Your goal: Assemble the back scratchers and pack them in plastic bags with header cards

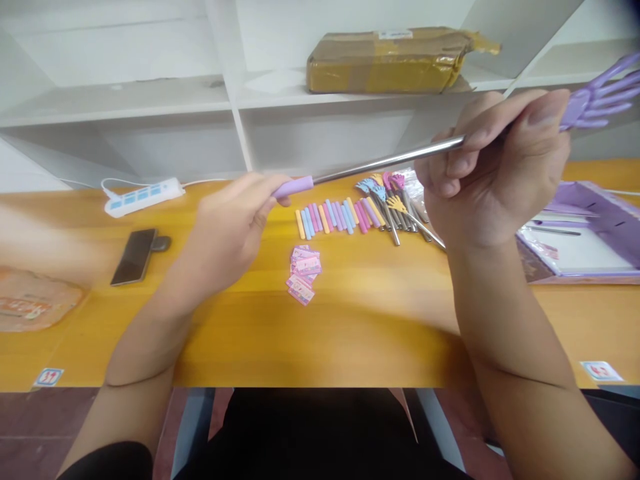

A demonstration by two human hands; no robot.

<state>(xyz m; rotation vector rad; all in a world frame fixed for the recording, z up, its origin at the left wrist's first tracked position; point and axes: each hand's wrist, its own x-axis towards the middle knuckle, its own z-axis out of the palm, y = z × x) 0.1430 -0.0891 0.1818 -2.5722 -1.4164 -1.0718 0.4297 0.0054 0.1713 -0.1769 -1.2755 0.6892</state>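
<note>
I hold a telescopic back scratcher [385, 160] stretched out between both hands above the orange table [370, 320]. My left hand [227, 227] is closed on its purple grip end. My right hand [495, 167] is closed on the metal rod just below the purple claw head [600, 100]. Beneath the rod lie a row of pastel grip sleeves [335, 217] and a bunch of collapsed scratchers [395, 200] with coloured claw heads. A small pile of pink labels [303, 273] lies nearer to me.
A purple box [595, 233] with white contents sits at the right. A phone [134, 255] and a white power strip [143, 195] lie at the left, a brown packet [35, 300] at the far left. A cardboard parcel [390, 60] rests on the white shelf behind.
</note>
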